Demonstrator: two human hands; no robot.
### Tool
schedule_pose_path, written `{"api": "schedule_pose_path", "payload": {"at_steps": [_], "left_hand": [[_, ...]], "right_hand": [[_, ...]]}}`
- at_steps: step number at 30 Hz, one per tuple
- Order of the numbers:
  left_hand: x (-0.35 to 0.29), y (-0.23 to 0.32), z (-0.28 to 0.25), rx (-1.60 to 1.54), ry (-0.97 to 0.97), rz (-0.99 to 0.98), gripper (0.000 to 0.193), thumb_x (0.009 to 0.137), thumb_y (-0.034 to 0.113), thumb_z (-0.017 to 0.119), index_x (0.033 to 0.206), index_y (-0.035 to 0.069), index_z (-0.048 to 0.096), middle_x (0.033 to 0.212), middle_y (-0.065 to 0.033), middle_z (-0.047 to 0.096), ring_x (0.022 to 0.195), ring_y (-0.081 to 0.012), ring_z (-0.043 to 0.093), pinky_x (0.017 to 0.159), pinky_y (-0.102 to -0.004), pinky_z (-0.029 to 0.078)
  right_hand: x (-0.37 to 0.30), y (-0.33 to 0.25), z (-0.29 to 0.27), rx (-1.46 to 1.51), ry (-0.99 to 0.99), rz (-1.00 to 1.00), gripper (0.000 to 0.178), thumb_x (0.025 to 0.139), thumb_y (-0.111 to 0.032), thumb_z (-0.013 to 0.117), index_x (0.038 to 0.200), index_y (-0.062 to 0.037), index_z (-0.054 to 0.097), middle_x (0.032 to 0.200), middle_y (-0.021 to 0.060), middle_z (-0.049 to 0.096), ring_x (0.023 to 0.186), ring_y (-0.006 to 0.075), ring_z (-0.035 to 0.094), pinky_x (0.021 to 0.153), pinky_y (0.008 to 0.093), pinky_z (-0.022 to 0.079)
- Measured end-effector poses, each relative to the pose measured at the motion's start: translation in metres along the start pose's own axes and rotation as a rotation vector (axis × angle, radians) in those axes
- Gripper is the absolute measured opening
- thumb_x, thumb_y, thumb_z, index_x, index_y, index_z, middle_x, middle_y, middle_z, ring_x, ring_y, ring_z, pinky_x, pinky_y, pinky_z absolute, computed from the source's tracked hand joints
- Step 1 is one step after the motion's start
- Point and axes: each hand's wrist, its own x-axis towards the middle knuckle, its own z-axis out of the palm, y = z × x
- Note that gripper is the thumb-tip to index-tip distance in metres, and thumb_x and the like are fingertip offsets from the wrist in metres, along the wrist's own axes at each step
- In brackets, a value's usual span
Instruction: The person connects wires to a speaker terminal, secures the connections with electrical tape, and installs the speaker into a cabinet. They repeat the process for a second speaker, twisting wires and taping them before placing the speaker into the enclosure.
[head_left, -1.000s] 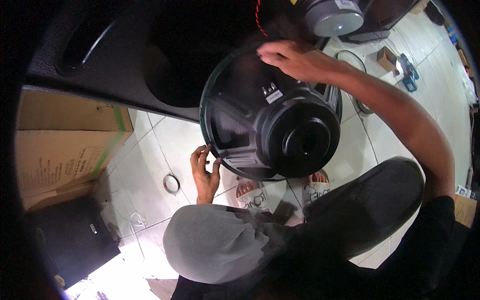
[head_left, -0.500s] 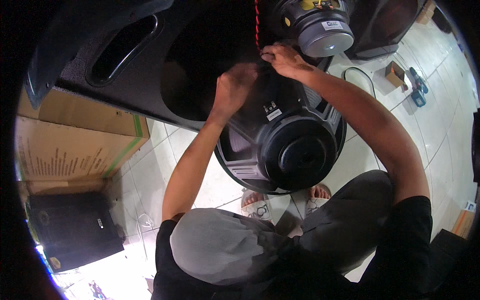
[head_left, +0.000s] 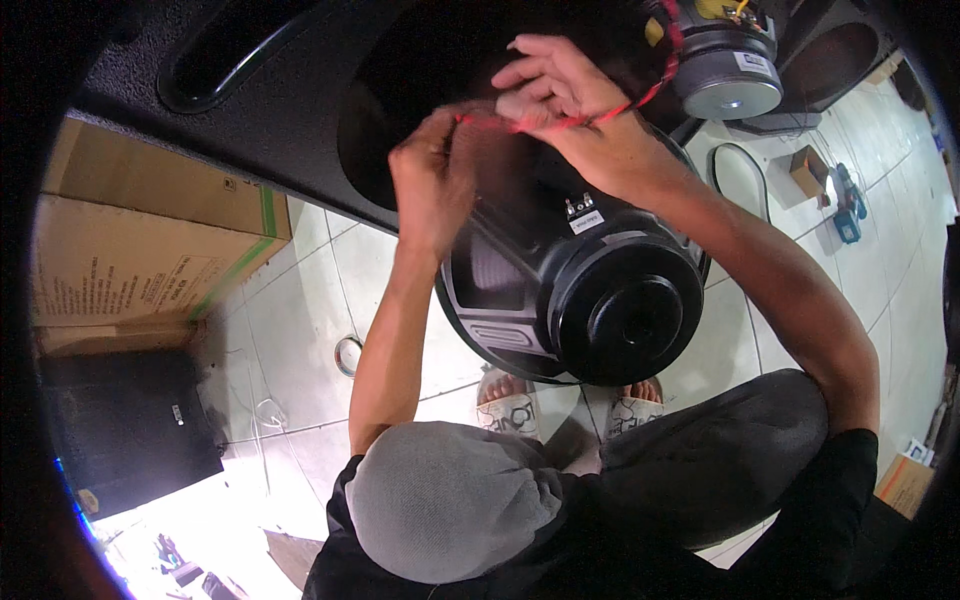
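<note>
A red-and-black twisted wire (head_left: 663,78) loops down from the top and crosses the back of my right hand toward my left. My left hand (head_left: 432,170) is closed around the wire near its end, its fingertips blurred. Beside it, my right hand (head_left: 580,100) has its fingers partly stretched and apart, the wire lying across it. Below the hands, a large black speaker driver (head_left: 627,310) rests magnet side up, with a small terminal pair (head_left: 580,207) on its frame. A dark round opening (head_left: 375,120) in the black speaker cabinet (head_left: 300,165) lies behind my hands.
A smaller driver (head_left: 732,92) with a silver magnet sits at the upper right. Cardboard boxes (head_left: 130,265) stand at left above a black case (head_left: 130,430). A tape roll (head_left: 348,355), a small open box (head_left: 808,172) and a blue-green tool (head_left: 849,215) lie on the tiled floor.
The wire, hanging straight before, now bends across my right hand. My left hand has moved left with the wire's end. The view has shifted, bringing the tape roll into sight.
</note>
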Motion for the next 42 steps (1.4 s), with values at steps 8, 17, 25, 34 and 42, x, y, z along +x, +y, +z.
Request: {"api": "schedule_pose_path", "payload": {"at_steps": [8,17,25,34,42], "left_hand": [[0.002,0.073,-0.005,-0.126,-0.072,0.028,0.028,0.093,0.014,0.072,0.116,0.000,0.071,0.095,-0.0108,0.074,0.079,-0.0088,0.065,0.070,-0.0241,0.052],[-0.078,0.043,-0.050,0.168,-0.267,-0.237,0.029,0.085,0.013,0.079,0.110,0.000,0.073,0.096,-0.0123,0.075,0.083,-0.0176,0.068,0.077,-0.0321,0.054],[-0.113,0.022,-0.037,0.158,-0.103,-0.294,0.015,0.086,0.006,0.076,0.099,-0.001,0.073,0.088,-0.0115,0.073,0.081,-0.0172,0.068,0.075,-0.0301,0.053],[-0.115,0.004,-0.026,0.126,-0.141,-0.182,0.018,0.094,0.013,0.069,0.106,-0.001,0.069,0.093,-0.0103,0.072,0.087,-0.0183,0.067,0.084,-0.0338,0.052],[-0.108,0.004,-0.023,-0.431,-0.201,-0.475,0.024,0.098,0.020,0.066,0.106,-0.002,0.069,0.090,-0.0086,0.073,0.085,-0.0176,0.068,0.079,-0.0321,0.054]], "right_hand": [[-0.004,-0.012,0.012,-0.032,-0.369,0.324,0.035,0.097,-0.031,0.064,0.100,0.0030,0.068,0.085,0.0092,0.071,0.073,0.0173,0.064,0.074,0.0320,0.052],[-0.015,-0.001,-0.003,0.170,-0.112,0.544,0.040,0.103,-0.039,0.054,0.099,-0.0012,0.065,0.087,0.0101,0.069,0.072,0.0139,0.065,0.067,0.0280,0.055],[-0.023,0.000,0.015,0.413,0.005,0.621,0.027,0.102,-0.030,0.059,0.107,-0.0036,0.062,0.092,0.0074,0.068,0.080,0.0117,0.063,0.075,0.0263,0.052],[-0.022,-0.002,0.009,0.590,-0.062,0.584,0.017,0.101,-0.022,0.059,0.106,-0.0063,0.062,0.097,0.0060,0.066,0.084,0.0126,0.060,0.078,0.0287,0.050],[-0.025,0.008,0.021,0.566,0.028,0.581,0.018,0.099,-0.024,0.064,0.104,-0.0065,0.063,0.093,0.0049,0.066,0.088,0.0157,0.064,0.084,0.0315,0.052]]}}
